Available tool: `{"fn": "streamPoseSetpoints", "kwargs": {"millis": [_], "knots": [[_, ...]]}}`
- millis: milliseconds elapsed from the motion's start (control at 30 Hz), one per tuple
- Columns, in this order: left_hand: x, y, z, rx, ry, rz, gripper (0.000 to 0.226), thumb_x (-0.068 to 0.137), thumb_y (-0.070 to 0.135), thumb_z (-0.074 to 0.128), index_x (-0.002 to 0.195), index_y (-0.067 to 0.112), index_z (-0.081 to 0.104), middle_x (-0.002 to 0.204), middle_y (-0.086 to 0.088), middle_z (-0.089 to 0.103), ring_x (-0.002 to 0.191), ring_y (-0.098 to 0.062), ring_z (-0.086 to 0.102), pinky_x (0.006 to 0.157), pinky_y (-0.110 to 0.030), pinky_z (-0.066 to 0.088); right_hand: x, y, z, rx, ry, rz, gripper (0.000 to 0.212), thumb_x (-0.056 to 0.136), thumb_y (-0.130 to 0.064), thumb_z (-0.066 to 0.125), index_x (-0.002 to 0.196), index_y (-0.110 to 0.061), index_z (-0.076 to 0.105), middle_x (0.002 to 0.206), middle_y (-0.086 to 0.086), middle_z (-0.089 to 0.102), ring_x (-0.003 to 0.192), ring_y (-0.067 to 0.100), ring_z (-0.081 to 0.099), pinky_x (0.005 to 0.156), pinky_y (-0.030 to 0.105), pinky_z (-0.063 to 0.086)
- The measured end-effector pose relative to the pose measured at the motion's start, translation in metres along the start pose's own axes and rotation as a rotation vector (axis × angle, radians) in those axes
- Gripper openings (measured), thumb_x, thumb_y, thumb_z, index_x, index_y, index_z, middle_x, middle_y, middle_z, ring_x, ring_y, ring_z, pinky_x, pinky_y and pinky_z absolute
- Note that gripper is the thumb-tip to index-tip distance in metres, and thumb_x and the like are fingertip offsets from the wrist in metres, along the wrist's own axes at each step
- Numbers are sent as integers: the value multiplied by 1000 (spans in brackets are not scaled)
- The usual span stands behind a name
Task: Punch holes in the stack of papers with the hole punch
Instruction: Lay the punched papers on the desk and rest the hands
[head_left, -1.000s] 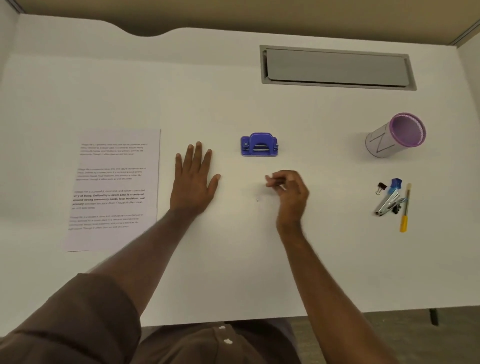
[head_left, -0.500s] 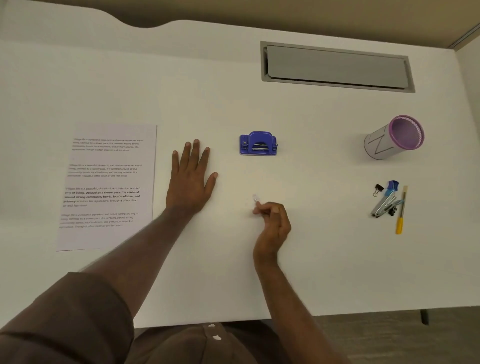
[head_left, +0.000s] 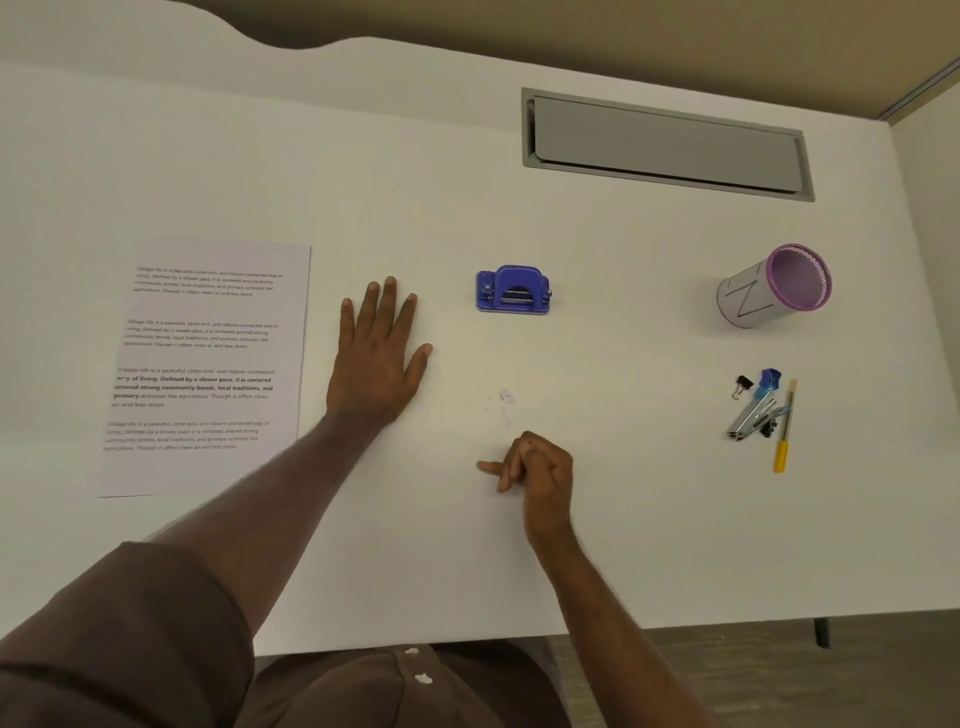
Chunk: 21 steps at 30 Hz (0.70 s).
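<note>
Resting your left hand (head_left: 376, 358) flat between the papers (head_left: 208, 364) at left and the punch (head_left: 513, 290) farther right, you kept both within reach, while your right hand (head_left: 537, 467), loosely curled near you, held nothing I could see.

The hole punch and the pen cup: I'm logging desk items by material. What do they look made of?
The hole punch looks like glossy blue plastic with small metal pins, though painted metal is possible. The pen cup, lying on its side, appears wrapped in matte grey paper, with a purple mesh-like inside, possibly metal.
</note>
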<state>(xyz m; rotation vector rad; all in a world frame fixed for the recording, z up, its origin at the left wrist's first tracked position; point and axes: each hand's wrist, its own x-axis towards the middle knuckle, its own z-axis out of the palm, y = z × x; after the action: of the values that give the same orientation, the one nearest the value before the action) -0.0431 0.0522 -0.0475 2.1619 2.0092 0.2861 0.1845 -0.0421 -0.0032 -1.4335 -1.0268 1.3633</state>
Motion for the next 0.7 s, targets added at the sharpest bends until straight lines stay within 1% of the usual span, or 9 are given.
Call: {"fn": "streamPoseSetpoints", "kwargs": {"millis": [167, 267, 300, 367, 433, 500, 567, 633, 700], "knots": [[0, 1, 0, -10, -3, -3, 66, 104, 48, 29, 161, 14, 21, 171, -14, 11, 158, -32, 8, 127, -55, 7, 33, -10, 16, 60, 122, -47, 42, 82, 3, 34, 48, -17, 48, 49, -1, 42, 47, 22, 38, 75, 50, 61], [0, 2, -2, -24, -1, -4, 66, 104, 46, 31, 161, 13, 22, 171, -14, 12, 158, -32, 8, 128, -54, 6, 56, -21, 19, 85, 175, -84, 44, 82, 4, 33, 47, -19, 46, 49, -2, 40, 47, 22, 36, 78, 55, 61], [0, 2, -2, -26, 1, -3, 65, 104, 46, 32, 160, 13, 23, 171, -14, 12, 158, -32, 9, 128, -54, 6, 59, -22, 20, 98, 182, -90, 45, 82, 4, 32, 47, -21, 46, 49, -1, 39, 47, 22, 34, 78, 57, 60], [0, 2, -3, -22, -1, -3, 65, 104, 46, 31, 160, 13, 23, 170, -14, 12, 158, -32, 9, 127, -55, 7, 54, -23, 25, 129, 165, -81, 46, 81, 2, 32, 46, -24, 47, 50, 0, 39, 46, 21, 33, 77, 56, 60], [1, 2, -3, -12, -2, -5, 65, 104, 46, 30, 160, 13, 23, 170, -14, 13, 158, -32, 9, 127, -56, 7, 40, -19, 41, 165, 118, -65, 42, 82, 3, 33, 48, -19, 46, 50, 1, 40, 47, 21, 32, 78, 54, 60], [1, 1, -3, -12, 2, -1, 65, 104, 45, 31, 160, 12, 24, 170, -15, 14, 158, -33, 11, 127, -56, 8, 23, -13, 63, 175, 62, -61, 43, 82, 6, 32, 50, -18, 49, 50, 2, 45, 48, 22, 36, 86, 52, 58], [0, 2, -4, -13, 3, 2, 65, 104, 46, 30, 160, 12, 25, 170, -15, 14, 158, -33, 11, 127, -57, 9, 14, -8, 85, 153, 38, -76, 44, 83, 7, 32, 53, -17, 54, 52, 10, 51, 52, 23, 45, 95, 50, 55], [0, 2, -4, -11, -5, -5, 66, 104, 48, 27, 161, 13, 22, 170, -14, 12, 158, -32, 9, 127, -56, 9, 17, -6, 99, 114, 66, -106, 44, 86, 6, 31, 56, -11, 58, 58, 22, 55, 58, 27, 51, 101, 47, 52], [0, 2, -5, -12, -14, -10, 67, 103, 48, 24, 161, 14, 21, 171, -13, 11, 158, -31, 7, 128, -55, 7, 26, -6, 104, 115, 129, -141, 44, 90, 7, 29, 58, -6, 58, 60, 27, 56, 59, 36, 52, 109, 45, 47]]}}
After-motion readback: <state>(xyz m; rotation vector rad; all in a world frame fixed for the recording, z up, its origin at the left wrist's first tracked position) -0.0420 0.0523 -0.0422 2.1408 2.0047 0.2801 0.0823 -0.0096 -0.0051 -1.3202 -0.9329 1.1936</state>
